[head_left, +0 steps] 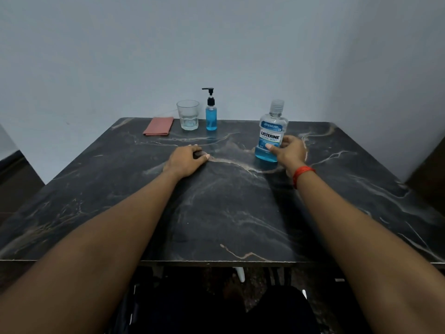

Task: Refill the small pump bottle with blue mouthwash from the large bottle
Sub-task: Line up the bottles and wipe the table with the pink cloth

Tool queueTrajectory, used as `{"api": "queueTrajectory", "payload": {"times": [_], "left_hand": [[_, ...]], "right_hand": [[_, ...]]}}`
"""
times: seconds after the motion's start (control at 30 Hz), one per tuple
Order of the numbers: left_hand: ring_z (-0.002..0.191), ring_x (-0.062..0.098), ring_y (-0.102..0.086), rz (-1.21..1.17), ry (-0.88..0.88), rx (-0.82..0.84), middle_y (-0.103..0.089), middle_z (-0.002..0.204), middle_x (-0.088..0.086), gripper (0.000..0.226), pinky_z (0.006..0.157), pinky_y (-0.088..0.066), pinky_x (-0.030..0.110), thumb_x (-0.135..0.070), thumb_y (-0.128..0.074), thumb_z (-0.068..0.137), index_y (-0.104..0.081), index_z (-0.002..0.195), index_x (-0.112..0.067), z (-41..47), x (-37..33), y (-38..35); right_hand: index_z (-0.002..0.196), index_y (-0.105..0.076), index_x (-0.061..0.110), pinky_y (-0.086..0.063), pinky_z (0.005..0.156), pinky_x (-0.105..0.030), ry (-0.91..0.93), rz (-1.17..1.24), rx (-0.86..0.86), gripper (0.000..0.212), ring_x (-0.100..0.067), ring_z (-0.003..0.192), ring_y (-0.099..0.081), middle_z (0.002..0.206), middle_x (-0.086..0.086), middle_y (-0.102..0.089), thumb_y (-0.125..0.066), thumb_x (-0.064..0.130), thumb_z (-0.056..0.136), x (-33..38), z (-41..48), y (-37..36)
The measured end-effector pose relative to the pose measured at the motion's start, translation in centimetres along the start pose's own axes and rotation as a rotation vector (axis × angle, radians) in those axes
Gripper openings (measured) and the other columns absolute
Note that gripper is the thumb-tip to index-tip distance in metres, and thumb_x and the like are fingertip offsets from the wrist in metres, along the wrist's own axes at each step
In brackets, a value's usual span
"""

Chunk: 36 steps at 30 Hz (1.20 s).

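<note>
Under left hand (185,162) something dark, can't tell what, grip unclear | right hand (290,150) wrapped round big bottle (272,133) (capped) | pump bottle (211,114) well behind, untouched

Black marbled table (216,201), pink cloth (158,126), blue mouthwash (266,154), red wristband (302,173)

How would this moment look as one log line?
right hand: grips large bottle, capped | left hand: resting on table | pump bottle: untouched

Two bottles hold blue liquid: one large bottle (271,133) right of centre, one small pump bottle (211,111) above centre. One glass (188,115) and one folded cloth (158,126) sit further left. Two hands appear, left hand (185,161) and right hand (289,150).
</note>
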State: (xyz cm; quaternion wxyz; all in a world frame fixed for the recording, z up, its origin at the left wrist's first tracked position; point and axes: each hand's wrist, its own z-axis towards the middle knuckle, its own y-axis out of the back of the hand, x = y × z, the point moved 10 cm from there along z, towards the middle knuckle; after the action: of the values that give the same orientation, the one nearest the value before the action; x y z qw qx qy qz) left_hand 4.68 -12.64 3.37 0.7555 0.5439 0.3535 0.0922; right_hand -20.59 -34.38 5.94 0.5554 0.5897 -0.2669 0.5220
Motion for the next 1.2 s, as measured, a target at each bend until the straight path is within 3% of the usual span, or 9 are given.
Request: {"api": "queueTrajectory", "payload": {"times": [0.1,0.43,0.8,0.9,1.0,1.1,1.2], "left_hand": [[0.133,0.026,-0.054,0.002,-0.005,-0.004,-0.057,0.147,0.001,0.063,0.111,-0.04,0.042,-0.062,-0.055,0.092,-0.058,0.141,-0.022,0.1,0.1,0.0],[0.134,0.022,-0.053,-0.056,-0.021,-0.043,-0.059,0.145,0.001,0.059,0.109,-0.043,0.04,-0.056,-0.059,0.092,-0.059,0.139,-0.021,1.1,0.7,-0.6],[0.148,0.015,-0.036,-0.076,-0.047,-0.079,-0.047,0.156,-0.001,0.061,0.118,-0.033,0.038,-0.053,-0.059,0.093,-0.055,0.144,-0.018,2.0,1.1,-1.2],[0.148,0.015,-0.036,-0.075,-0.047,-0.075,-0.047,0.156,-0.001,0.061,0.119,-0.033,0.037,-0.052,-0.059,0.093,-0.055,0.143,-0.018,2.0,1.0,-1.3],[0.148,0.016,-0.037,-0.076,-0.045,-0.07,-0.047,0.155,0.0,0.062,0.118,-0.033,0.038,-0.053,-0.059,0.092,-0.055,0.143,-0.018,2.0,1.1,-1.3],[0.148,0.016,-0.036,-0.07,-0.038,-0.063,-0.047,0.156,0.0,0.062,0.119,-0.032,0.037,-0.053,-0.059,0.093,-0.055,0.144,-0.018,1.9,1.0,-1.2],[0.147,0.018,-0.039,-0.068,-0.037,-0.045,-0.048,0.155,0.001,0.061,0.119,-0.033,0.037,-0.051,-0.06,0.094,-0.054,0.144,-0.016,1.4,0.5,-0.7]], "right_hand": [[0.116,-0.067,0.012,-0.056,0.092,-0.034,0.014,-0.011,0.042,0.044,-0.018,0.103,-0.069,0.115,-0.004,-0.073,-0.084,0.025,0.078,0.0,1.0,-1.3],[0.128,-0.06,0.009,-0.049,0.105,-0.042,0.086,-0.011,0.239,0.04,-0.023,0.119,-0.062,0.128,-0.008,-0.066,-0.072,0.015,0.09,3.0,8.4,-10.8],[0.128,-0.057,0.009,-0.046,0.105,-0.036,0.137,-0.117,0.218,0.039,-0.025,0.121,-0.059,0.131,-0.009,-0.063,-0.069,0.019,0.092,4.6,15.4,-16.0],[0.131,-0.052,0.009,-0.046,0.108,-0.038,0.099,-0.101,0.253,0.045,-0.026,0.124,-0.058,0.134,-0.009,-0.061,-0.07,0.018,0.091,4.4,15.5,-16.1],[0.138,-0.041,0.011,-0.045,0.108,-0.037,0.026,-0.083,0.289,0.064,-0.026,0.128,-0.054,0.139,-0.011,-0.054,-0.077,0.019,0.086,3.4,15.0,-15.6],[0.131,-0.043,0.012,-0.049,0.098,-0.027,0.095,-0.07,0.103,0.067,-0.024,0.122,-0.056,0.134,-0.011,-0.055,-0.082,0.031,0.08,4.2,13.8,-13.1],[0.117,-0.051,0.015,-0.047,0.072,-0.009,0.308,-0.033,-0.046,0.043,-0.017,0.103,-0.062,0.116,-0.005,-0.062,-0.074,0.033,0.086,8.0,10.8,-12.0]]}}
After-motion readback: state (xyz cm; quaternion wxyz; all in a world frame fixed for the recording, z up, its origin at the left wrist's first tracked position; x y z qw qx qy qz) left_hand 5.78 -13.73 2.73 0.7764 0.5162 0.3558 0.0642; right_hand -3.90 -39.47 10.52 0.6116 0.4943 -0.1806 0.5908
